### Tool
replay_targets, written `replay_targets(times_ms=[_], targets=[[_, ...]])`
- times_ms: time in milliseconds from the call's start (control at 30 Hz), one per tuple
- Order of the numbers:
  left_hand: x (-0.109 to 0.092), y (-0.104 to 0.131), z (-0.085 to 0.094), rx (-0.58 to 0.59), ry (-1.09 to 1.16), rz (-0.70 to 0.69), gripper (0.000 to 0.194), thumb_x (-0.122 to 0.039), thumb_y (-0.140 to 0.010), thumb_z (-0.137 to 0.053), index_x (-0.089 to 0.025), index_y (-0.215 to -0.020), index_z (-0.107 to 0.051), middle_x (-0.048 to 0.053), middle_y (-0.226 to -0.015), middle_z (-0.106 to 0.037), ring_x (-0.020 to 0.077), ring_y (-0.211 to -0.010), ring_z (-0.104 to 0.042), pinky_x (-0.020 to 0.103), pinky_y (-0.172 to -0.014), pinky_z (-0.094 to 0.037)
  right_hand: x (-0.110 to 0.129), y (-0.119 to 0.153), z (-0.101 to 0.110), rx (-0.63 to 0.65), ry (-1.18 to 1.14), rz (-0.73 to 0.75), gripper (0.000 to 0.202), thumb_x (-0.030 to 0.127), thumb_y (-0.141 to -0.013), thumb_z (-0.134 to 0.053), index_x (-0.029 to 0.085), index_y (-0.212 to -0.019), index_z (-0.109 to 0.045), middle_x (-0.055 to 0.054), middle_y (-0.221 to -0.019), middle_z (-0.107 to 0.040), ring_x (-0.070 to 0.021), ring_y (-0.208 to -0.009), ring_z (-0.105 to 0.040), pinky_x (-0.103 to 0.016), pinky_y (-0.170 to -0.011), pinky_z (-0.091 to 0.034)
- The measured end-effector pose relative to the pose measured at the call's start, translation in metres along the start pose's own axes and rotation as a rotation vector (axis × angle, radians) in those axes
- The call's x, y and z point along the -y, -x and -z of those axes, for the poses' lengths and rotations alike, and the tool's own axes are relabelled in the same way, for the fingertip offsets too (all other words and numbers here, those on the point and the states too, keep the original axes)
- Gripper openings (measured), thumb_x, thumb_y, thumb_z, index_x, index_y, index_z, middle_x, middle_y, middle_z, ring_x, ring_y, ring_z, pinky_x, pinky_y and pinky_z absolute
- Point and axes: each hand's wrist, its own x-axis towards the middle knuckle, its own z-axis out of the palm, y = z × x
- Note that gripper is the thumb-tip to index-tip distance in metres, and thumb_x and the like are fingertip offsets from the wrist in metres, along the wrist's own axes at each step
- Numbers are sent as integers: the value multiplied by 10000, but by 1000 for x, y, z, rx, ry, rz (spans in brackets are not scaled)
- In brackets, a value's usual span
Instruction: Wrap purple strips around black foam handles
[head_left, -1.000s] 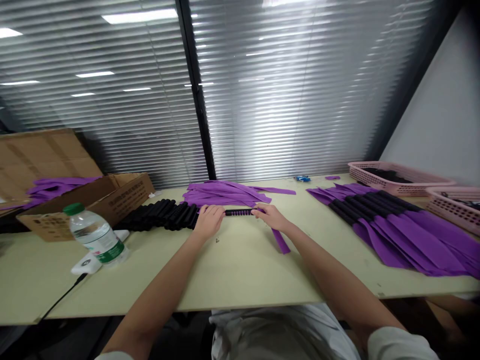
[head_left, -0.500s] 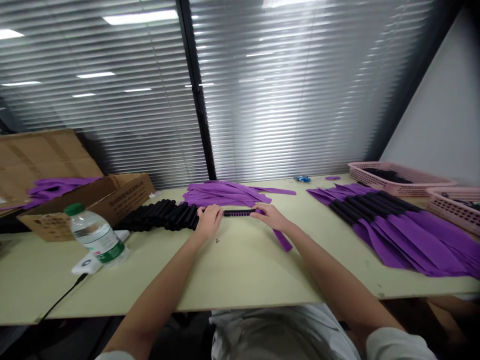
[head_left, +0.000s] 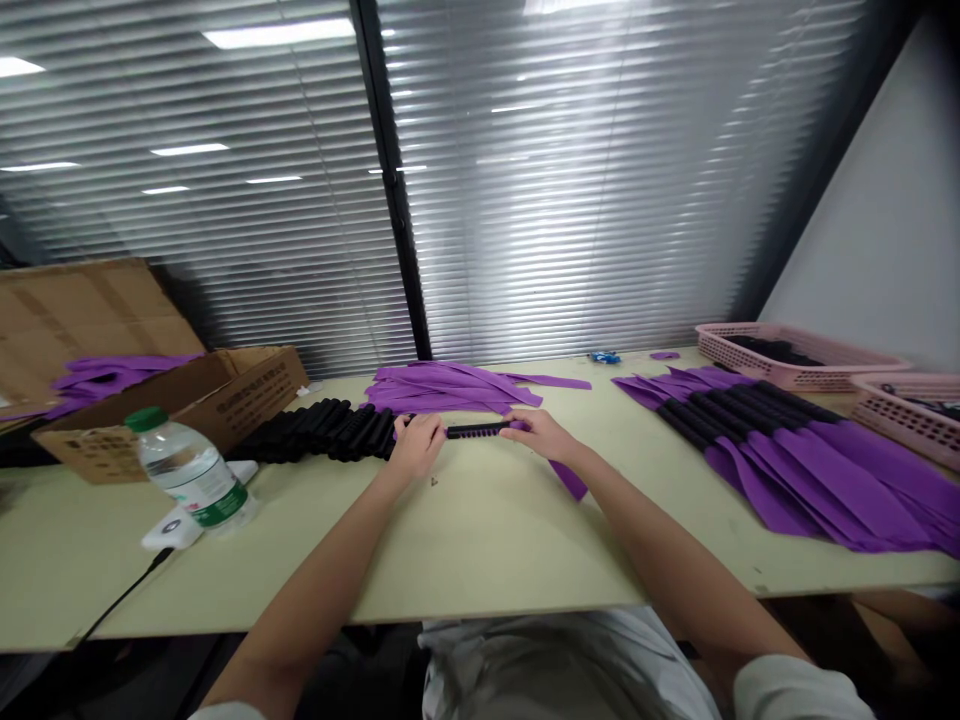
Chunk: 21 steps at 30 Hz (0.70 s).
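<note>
A black ribbed strip (head_left: 477,431) with purple showing along its lower edge stretches between my two hands, just above the table. My left hand (head_left: 421,440) is closed on its left end, beside the row of black pieces (head_left: 330,428). The fingers of my right hand (head_left: 536,434) pinch its right end, where a purple band (head_left: 568,480) hangs down beneath the wrist. Behind both hands lies a pile of flat purple strips (head_left: 454,386).
At left stand a cardboard box (head_left: 255,396) and a green-capped bottle (head_left: 196,475) by a white device (head_left: 169,528) with a cable. Purple strips with black sleeves (head_left: 817,470) cover the right side, near pink baskets (head_left: 832,375). A blue item (head_left: 604,358) lies at the back.
The black strip has turned slightly between my hands, so its purple marks now show lower and narrower. The hanging purple band has shifted a little. Both hands stay in nearly the same place.
</note>
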Motion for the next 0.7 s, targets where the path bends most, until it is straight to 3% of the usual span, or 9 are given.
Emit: replay_targets(times_ms=[167,333,433,533,700], targets=[[-10,5,0,-50,-78,-85,261,-322,-992,-309,-200,-1055,-531,81,-1043,-657,231,-991,-561,437,-945,-266,3,0,-12,-30,-14,28,332,493,-853,-592,192,-968,-673,-10,-809,-644,-147,-662,-530,-270,-624,-398],[-21,6,-3,90,-160,-253,304,-412,-984,-365,-191,-1114,-527,95,-1093,-653,258,-997,-585,399,-877,-369,8,-1,-24,-46,-31,110,277,425,-837,-631,201,-996,-672,-12,-830,-653,-155,-698,-551,-267,-635,-416],[-22,7,-5,151,-146,-217,310,-412,-996,-338,-199,-1130,-519,79,-1060,-654,238,-926,-615,340,-767,-426,5,-1,-19,-17,-20,107,293,401,-821,-656,210,-1042,-660,-23,-939,-676,-151,-709,-567,-273,-656,-441],[-18,6,-6,153,-149,-195,311,-431,-992,-352,-222,-1148,-520,72,-1085,-643,230,-944,-623,319,-752,-447,-3,0,-6,12,43,83,311,390,-827,-656,216,-1085,-646,-46,-1050,-675,-175,-805,-610,-285,-702,-470],[-15,5,-7,166,-209,-205,282,-434,-974,-415,-240,-1140,-535,50,-1033,-645,222,-912,-633,304,-731,-458,-18,2,8,20,398,73,260,263,-850,-635,229,-1107,-629,-59,-1072,-681,-217,-931,-634,-304,-754,-477]])
